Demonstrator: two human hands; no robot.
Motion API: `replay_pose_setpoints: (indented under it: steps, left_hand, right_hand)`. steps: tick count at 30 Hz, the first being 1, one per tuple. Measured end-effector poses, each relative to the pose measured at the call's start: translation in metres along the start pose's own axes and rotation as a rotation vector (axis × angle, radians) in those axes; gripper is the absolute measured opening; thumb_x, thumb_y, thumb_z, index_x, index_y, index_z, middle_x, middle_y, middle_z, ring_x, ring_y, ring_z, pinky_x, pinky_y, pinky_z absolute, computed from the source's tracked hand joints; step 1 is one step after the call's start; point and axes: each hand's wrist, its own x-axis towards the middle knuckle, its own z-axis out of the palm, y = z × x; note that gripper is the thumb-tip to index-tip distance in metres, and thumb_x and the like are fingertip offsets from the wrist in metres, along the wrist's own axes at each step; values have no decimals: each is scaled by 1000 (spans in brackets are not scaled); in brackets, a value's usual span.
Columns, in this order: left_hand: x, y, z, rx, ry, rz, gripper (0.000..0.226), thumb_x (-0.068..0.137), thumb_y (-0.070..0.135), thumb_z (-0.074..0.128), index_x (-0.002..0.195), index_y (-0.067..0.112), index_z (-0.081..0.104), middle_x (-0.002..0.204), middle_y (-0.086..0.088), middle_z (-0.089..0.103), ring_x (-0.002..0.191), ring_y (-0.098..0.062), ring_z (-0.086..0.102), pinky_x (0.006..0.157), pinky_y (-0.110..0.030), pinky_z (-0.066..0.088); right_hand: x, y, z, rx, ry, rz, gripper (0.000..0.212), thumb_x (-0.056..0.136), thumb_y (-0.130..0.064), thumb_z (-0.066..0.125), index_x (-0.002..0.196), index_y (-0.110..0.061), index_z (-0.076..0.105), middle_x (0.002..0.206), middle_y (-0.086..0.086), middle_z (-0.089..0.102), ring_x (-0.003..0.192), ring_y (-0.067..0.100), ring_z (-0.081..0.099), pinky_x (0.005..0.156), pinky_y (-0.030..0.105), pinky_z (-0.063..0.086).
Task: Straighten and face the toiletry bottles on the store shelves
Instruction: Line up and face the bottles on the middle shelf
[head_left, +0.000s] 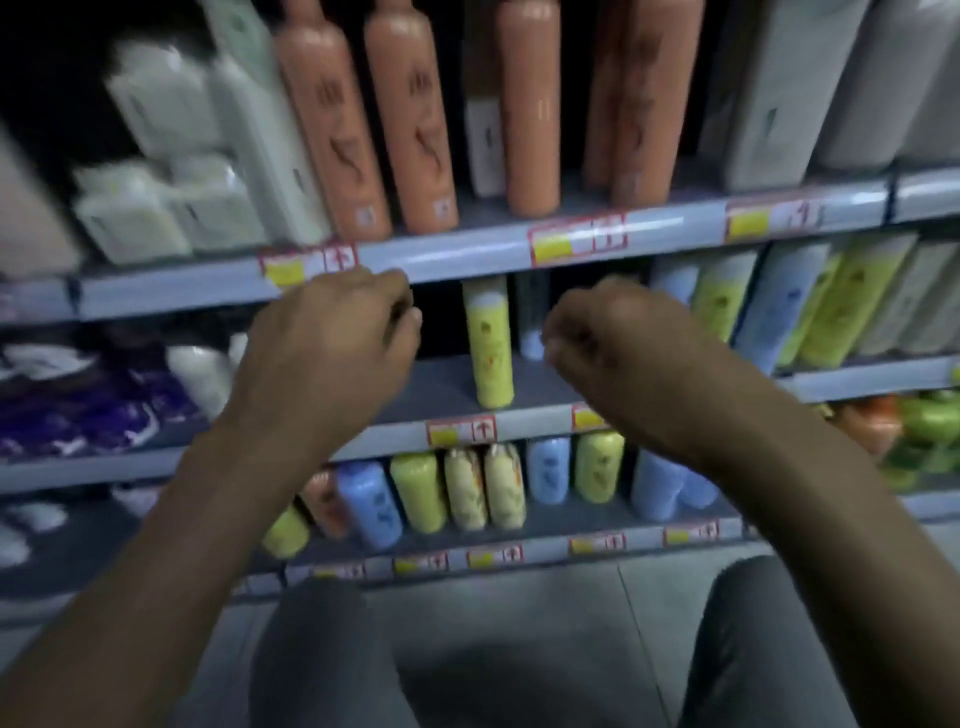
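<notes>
Head view: both hands were up in front of the middle shelf (447, 384), either side of a lone yellow bottle (488, 343) that stood upright near the front edge. Left hand (332, 332) had its fingers curled in toward the thumb and right hand (613, 338) was curled likewise. Neither visibly held anything or touched the bottle, though blur made the fingertips hard to read. Judgement: between grasps, middle row in progress. Next move probably called for reaching right to the leaning group (810, 306) of blue and yellow bottles, standing each upright and drawing it to the edge, label out. Counts, top shelf (457, 249): four tall orange bottles (410, 119) clear, possibly a fifth behind. Middle shelf: one yellow alone, one pale bottle (532, 322) behind it, at least two blue and two yellow in the right group, the rest too blurred. Lower shelf (644, 540): at least three blue, three yellow including a tipped one (285, 532) at the left end, two cream patterned bottles (483, 486), one orange.
</notes>
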Motion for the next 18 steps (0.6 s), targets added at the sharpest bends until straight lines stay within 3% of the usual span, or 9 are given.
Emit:
replay_pose_setpoints:
  steps: [3, 8, 12, 18]
  left_hand:
    - [3, -4, -46, -18, 76, -26, 27, 91, 39, 40, 92, 21, 59, 93, -4, 64, 91, -32, 60, 66, -38, 45]
    - [1, -5, -45, -66, 33, -46, 17, 91, 37, 48, 91, 24, 58, 87, 4, 60, 85, -24, 59, 62, -33, 39]
    - [22, -28, -38, -113, 56, -126, 13, 90, 39, 47, 93, 31, 57, 85, 10, 57, 83, -16, 58, 62, -31, 42]
    - [74, -63, 7, -356, 48, -347, 9, 86, 35, 57, 95, 38, 56, 88, 19, 54, 79, -1, 55, 69, -29, 50]
  right_hand:
    - [1, -33, -35, -24, 33, -15, 13, 91, -30, 50, 95, -23, 60, 98, 2, 53, 95, 24, 54, 83, 41, 47]
    - [11, -43, -41, -9, 21, 17, 29, 82, -44, 34, 91, -27, 56, 97, -2, 52, 95, 24, 55, 82, 47, 49]
    - [43, -39, -39, 1, 29, 6, 16, 90, -37, 43, 98, -29, 55, 103, -5, 51, 96, 22, 58, 83, 43, 49]
    - [122, -17, -8, 160, 60, 77, 18, 88, -36, 53, 107, -35, 52, 109, -15, 51, 98, 10, 57, 85, 34, 48]
